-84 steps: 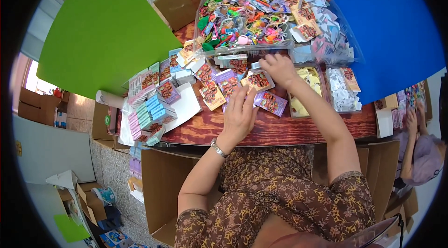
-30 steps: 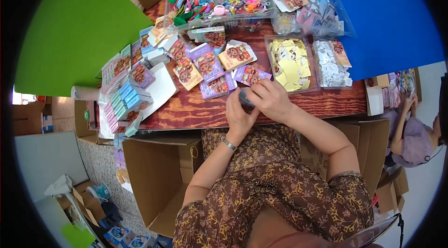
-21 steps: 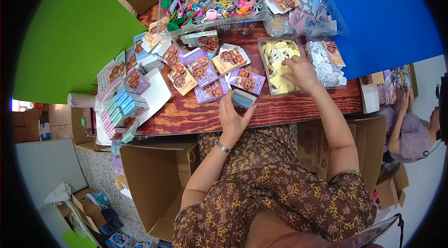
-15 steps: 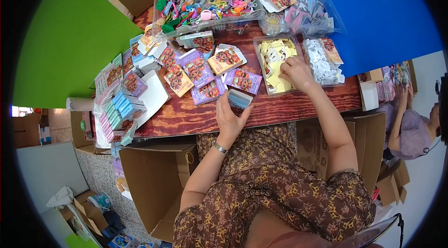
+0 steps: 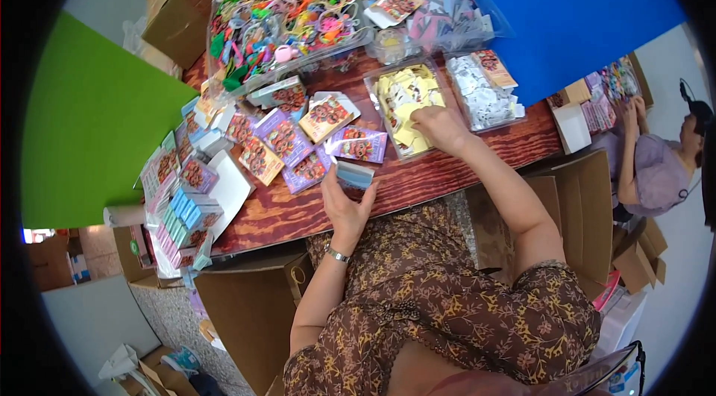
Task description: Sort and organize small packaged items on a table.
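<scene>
A person seated at a reddish-brown wooden table [image 5: 418, 187] works amid cardboard boxes [image 5: 246, 306], with a green panel [image 5: 89, 135] at nine o'clock and a blue panel [image 5: 567, 8] at one o'clock. Packets of patterned hair ties on purple and orange cards [image 5: 287, 139] are spread across the tabletop, and a clear tub of bright, mixed hair accessories [image 5: 287, 12] stands at eleven o'clock. Another person sits at a separate table at three o'clock.

The left hand [image 5: 347, 202] is raised just above the near table edge, its fingers curled around a small stack of cards [image 5: 353, 174], which stands upright between thumb and fingers, at about twelve o'clock from the palm. The right hand [image 5: 440, 127] reaches into a clear tray of yellow tags [image 5: 403, 101], fingertips down among the tags at the tray's near right corner; whether the fingers have pinched one cannot be told. A second clear tray of white tags [image 5: 485, 90] sits just beside it, at three o'clock from the yellow tray. The two hands are apart, the stack lying at about eight o'clock from the right hand.
</scene>
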### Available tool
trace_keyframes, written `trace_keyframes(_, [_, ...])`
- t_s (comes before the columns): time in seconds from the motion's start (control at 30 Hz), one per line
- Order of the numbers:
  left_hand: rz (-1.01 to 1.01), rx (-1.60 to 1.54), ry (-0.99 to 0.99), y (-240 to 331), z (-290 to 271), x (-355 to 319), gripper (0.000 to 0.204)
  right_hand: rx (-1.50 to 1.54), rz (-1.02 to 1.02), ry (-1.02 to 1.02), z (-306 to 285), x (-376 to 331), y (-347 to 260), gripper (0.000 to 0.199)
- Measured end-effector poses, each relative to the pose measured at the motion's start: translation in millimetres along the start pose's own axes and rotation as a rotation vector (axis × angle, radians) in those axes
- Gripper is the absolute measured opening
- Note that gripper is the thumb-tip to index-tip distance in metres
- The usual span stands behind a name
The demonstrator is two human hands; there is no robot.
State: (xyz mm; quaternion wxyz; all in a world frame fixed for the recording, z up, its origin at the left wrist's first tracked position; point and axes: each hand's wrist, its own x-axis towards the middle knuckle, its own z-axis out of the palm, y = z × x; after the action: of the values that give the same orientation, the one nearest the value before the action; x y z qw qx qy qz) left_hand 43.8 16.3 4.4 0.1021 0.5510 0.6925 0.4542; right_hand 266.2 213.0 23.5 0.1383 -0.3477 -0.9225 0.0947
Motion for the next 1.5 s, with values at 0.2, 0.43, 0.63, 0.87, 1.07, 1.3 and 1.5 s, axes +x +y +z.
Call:
trace_keyframes(0.2, [0.064,0.015,-0.026,-2.7,-6.8,0.8,0.087,0.214,0.337,0.053,-79.2,-22.8,48.6,0.015])
trace_keyframes(0.43, [0.038,-0.017,-0.078,-2.3,-5.8,3.8,0.089,-0.215,0.487,-0.148,-67.3,-46.5,96.2,0.025])
trace_keyframes(0.63, [0.102,0.008,-0.073,-4.1,-11.8,-0.2,0.089,-0.205,0.490,0.060,-79.9,-55.2,88.9,0.017])
trace_keyframes(0.87, [0.022,-0.013,0.003,-10.9,-7.1,-8.4,0.078,0.892,0.606,0.086,-93.3,-22.5,48.9,0.022])
trace_keyframes(1.07, [0.101,0.076,0.112,0.7,8.7,2.4,0.082,0.685,0.161,-0.101,-68.6,18.0,-89.6,0.014])
trace_keyframes(1.3, [0.025,0.109,0.094,-1.6,8.0,-2.1,0.086,0.142,-0.111,-0.077,-18.3,34.2,-150.0,0.016])
trace_keyframes(1.5, [0.051,0.070,0.238,-4.8,1.2,-0.8,0.091,0.233,-0.256,0.132,-32.0,45.7,-146.4,0.022])
